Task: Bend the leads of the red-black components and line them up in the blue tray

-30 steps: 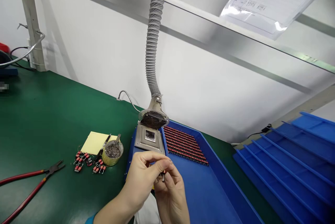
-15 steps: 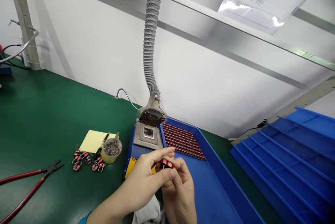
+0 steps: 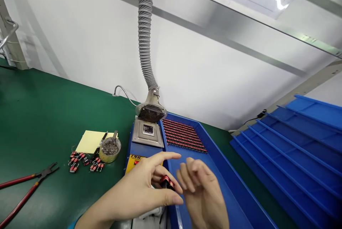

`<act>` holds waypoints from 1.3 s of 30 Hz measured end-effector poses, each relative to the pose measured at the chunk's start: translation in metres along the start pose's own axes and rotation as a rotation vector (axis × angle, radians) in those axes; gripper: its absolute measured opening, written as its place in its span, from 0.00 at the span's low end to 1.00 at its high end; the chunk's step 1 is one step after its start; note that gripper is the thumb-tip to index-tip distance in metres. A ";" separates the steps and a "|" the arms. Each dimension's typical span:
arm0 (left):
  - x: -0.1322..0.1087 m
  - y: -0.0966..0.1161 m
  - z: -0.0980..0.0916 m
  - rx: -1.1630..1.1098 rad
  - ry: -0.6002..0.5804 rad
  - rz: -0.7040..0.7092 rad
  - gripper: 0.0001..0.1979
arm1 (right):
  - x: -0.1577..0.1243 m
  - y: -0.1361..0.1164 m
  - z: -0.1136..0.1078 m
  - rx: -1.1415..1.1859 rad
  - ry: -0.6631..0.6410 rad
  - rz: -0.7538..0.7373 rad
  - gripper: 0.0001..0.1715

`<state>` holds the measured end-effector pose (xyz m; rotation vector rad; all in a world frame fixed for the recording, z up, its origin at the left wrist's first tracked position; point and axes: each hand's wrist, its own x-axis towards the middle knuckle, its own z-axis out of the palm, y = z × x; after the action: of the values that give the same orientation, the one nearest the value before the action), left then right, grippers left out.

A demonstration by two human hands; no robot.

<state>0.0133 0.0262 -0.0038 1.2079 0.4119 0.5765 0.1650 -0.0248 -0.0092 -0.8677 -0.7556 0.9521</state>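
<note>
My left hand [image 3: 149, 186] pinches a small red and black electronic component [image 3: 167, 182] between thumb and fingers, above the front edge of the blue tray [image 3: 213, 193]. Just to its right, apart from the component, is my right hand [image 3: 203, 189]. Its fingers are curled in and slightly blurred; whether anything lies inside them is hidden. Many similar red and black components [image 3: 184, 135] stand in tight rows at the far end of the tray. To the left of the tray is a blue machine with a metal-framed solder pot [image 3: 148, 130].
A fume hose [image 3: 145, 25] hangs over the pot. On the green bench [image 3: 48, 115] lie red-handled pliers [image 3: 40, 177], several loose components [image 3: 74, 161], a yellow notepad [image 3: 89, 141] and a tin of grey dross [image 3: 110, 150]. Stacked blue trays [image 3: 288, 143] lean at the right.
My right hand has come off the component and moved right, its fingers curled. My left hand keeps the component, now tilted. The view has shifted slightly.
</note>
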 end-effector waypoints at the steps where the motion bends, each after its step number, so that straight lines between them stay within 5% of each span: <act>1: -0.001 0.002 -0.001 0.002 -0.001 -0.003 0.33 | 0.001 -0.002 -0.001 0.018 0.046 -0.037 0.15; 3: -0.002 0.005 -0.002 -0.018 0.007 0.009 0.33 | 0.001 -0.004 -0.004 -0.074 0.057 -0.115 0.14; 8: -0.002 0.005 -0.003 -0.041 0.060 0.028 0.31 | -0.005 0.003 -0.003 -0.420 -0.177 -0.104 0.13; 20: -0.002 0.005 0.001 0.072 0.071 0.043 0.23 | -0.012 0.010 0.008 -0.343 -0.029 -0.117 0.12; 27: -0.003 -0.003 0.000 0.134 0.029 0.135 0.12 | -0.014 0.010 0.010 -0.545 -0.077 -0.332 0.12; 39: -0.005 0.005 -0.004 0.429 0.177 0.101 0.10 | -0.012 0.016 0.009 -0.653 -0.025 -0.416 0.05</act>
<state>0.0064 0.0275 0.0000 1.5997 0.6501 0.7073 0.1467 -0.0280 -0.0210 -1.1961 -1.2447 0.3370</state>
